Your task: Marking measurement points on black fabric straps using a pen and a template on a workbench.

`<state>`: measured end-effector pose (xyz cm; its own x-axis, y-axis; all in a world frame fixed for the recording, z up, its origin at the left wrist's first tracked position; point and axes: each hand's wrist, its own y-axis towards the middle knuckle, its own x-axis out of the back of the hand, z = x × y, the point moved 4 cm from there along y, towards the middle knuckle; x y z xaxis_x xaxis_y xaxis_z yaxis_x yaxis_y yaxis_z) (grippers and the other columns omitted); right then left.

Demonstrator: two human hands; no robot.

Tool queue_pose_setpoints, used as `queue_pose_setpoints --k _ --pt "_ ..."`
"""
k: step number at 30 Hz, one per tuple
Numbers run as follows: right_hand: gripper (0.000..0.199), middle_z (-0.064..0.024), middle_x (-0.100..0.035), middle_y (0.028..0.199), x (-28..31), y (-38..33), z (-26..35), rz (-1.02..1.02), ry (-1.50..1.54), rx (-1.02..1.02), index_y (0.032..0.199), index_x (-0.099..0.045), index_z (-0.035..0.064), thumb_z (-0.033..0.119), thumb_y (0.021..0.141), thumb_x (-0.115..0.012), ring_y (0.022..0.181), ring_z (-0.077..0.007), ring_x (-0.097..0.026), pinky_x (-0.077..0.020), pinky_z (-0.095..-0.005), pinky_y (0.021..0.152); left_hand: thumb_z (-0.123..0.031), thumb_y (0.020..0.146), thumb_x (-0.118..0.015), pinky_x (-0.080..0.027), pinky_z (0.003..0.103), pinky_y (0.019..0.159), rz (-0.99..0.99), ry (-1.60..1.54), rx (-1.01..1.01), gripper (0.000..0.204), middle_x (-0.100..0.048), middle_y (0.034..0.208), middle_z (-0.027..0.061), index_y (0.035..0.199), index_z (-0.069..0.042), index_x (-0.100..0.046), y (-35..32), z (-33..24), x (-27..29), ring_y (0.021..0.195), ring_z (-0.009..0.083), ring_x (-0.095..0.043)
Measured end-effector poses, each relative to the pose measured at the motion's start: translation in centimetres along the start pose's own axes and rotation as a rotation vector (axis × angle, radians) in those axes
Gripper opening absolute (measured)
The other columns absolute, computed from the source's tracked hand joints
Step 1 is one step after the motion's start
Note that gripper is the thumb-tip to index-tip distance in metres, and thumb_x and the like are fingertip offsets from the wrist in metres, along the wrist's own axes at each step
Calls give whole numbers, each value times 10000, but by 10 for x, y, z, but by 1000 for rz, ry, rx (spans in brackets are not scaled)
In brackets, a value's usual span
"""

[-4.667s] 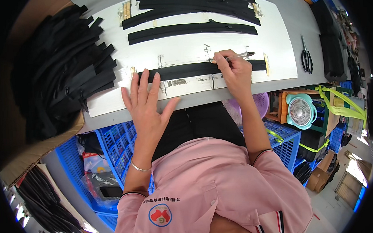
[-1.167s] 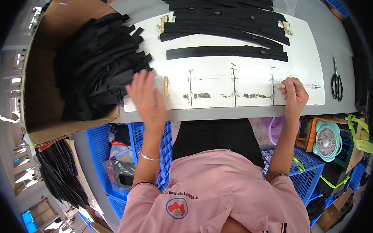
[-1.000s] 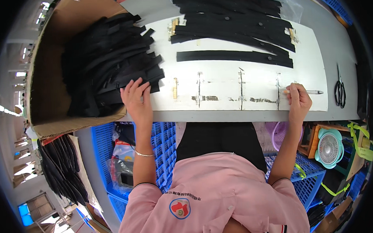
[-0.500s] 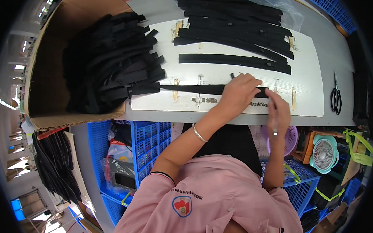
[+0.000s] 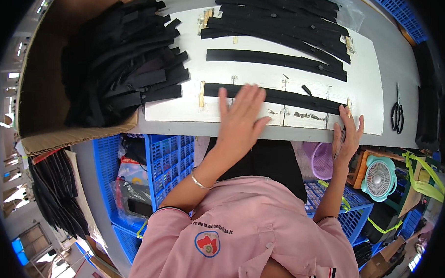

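Both hands (image 5: 240, 119) (image 5: 348, 138) touch one black strip (image 5: 294, 98)

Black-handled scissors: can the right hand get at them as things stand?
Probably yes: the scissors lie uncovered on the grey table, right of the white board, with nothing visible blocking the way from the right hand.

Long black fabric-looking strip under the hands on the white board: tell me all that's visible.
The long, narrow black strip looks like matte fabric. It lies flat on the flat white board, slanting down toward picture right, between two short tan pieces. The bare left hand, fingers spread, covers part of its left half; fingertips of the bare right hand are at its right end.
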<state>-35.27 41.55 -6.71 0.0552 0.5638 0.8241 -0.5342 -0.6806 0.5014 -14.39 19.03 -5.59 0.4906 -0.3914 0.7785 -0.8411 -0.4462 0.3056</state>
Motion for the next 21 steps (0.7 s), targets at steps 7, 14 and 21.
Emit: queue_pose_setpoints --k 7,14,21 --pt "281 -67 -734 1291 1 2 2 -8 17 -39 1293 -672 104 115 1018 -615 1303 -247 -640 -294 -531 1237 -315 936 -749 -38 653 1225 -34 193 204 634 -521 1554 126 1483 -61 -552 -33 33 40 1496 321 -412" --pt "282 -71 -760 1209 8 16 11 45 -42 -134 1282 -666 92 65 1006 -618 1172 -240 -698 -323 -508 1224 -343 907 -784 -126 590 1240 -78 160 171 625 -555 1531 92 1453 -97 -605 -39 42 40 1490 320 -417" --pt "176 -69 -739 938 -25 65 117 71 759 -375 1118 -755 25 114 1008 -649 858 -132 -668 -527 -268 763 -379 878 -797 -190 586 1227 -132 196 120 645 -602 1470 85 1421 -80 -620 -41 45 38 1445 325 -462"
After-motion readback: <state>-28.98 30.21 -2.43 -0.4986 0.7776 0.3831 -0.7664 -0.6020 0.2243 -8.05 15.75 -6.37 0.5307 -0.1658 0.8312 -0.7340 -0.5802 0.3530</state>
